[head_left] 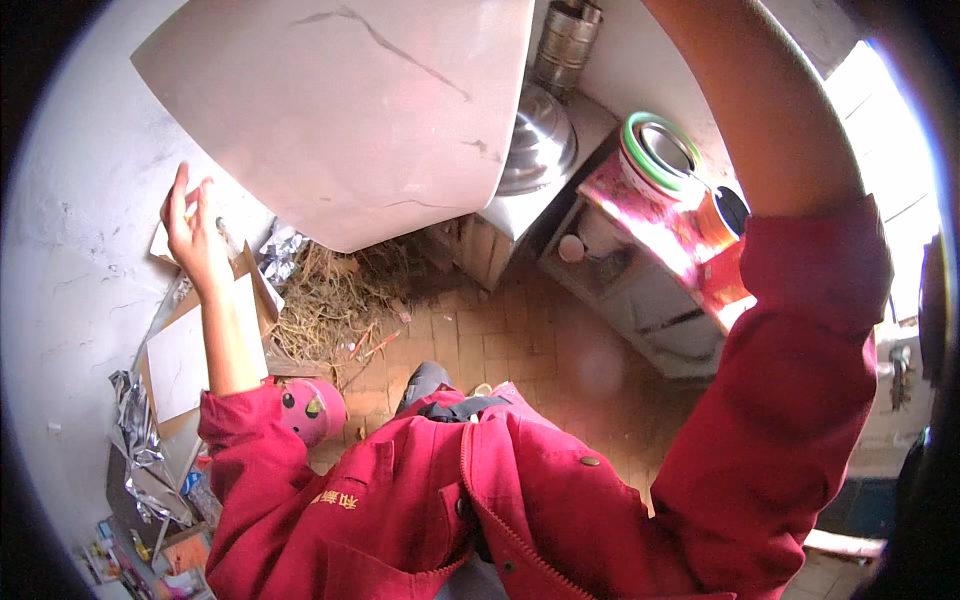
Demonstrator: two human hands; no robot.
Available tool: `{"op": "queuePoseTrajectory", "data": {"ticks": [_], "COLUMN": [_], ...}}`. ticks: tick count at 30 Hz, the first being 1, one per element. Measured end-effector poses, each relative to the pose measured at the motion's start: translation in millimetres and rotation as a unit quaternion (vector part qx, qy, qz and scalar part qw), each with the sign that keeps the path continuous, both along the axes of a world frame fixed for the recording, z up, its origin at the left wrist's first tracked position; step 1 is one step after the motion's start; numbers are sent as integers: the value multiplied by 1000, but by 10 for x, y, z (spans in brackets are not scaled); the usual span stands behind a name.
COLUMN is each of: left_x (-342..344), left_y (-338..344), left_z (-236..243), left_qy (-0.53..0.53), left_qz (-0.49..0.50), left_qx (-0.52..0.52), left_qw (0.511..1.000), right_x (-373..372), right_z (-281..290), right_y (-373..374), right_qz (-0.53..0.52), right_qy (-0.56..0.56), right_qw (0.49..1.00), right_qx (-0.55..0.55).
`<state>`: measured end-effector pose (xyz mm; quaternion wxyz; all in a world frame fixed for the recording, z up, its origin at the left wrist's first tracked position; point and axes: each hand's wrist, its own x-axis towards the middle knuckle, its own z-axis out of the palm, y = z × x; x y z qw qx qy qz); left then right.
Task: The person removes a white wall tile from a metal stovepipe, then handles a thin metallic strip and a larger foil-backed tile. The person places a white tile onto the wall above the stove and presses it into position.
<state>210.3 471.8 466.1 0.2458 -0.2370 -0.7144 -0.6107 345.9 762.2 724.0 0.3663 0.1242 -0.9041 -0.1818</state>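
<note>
A large pale pinkish board (350, 110) with dark cracks fills the upper middle, held up in front of me. My left hand (195, 235) is raised at the board's lower left edge, fingers pointing up and touching it, with a small pale scrap behind the palm. My right arm in a red sleeve (790, 330) reaches up past the board's right side. Its bare forearm (770, 110) leaves the top of the picture, so my right hand is hidden.
Below lies a brick floor (500, 340) with a heap of straw (330, 290) and a pink bucket (312, 405). Cardboard sheets (185, 365) and crumpled foil (135, 440) lean at the left wall. A metal pot lid (540, 140), a green-rimmed tin (655, 150) and an orange cup (725, 212) stand at the right.
</note>
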Motion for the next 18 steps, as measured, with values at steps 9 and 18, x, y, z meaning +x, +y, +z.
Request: {"op": "queuePoseTrajectory", "data": {"ticks": [9, 18], "left_x": [-839, -1863], "left_y": [1459, 2715], "left_z": [173, 136], "left_qy": [-23, -81], "left_qz": [-106, -248], "left_qx": [81, 58], "left_qw": [991, 964], "right_x": [-603, -1142], "right_z": [68, 255], "right_y": [1404, 2330], "right_qz": [13, -24], "right_qy": [29, 25], "right_qw": [999, 991], "right_qx": [10, -129]}}
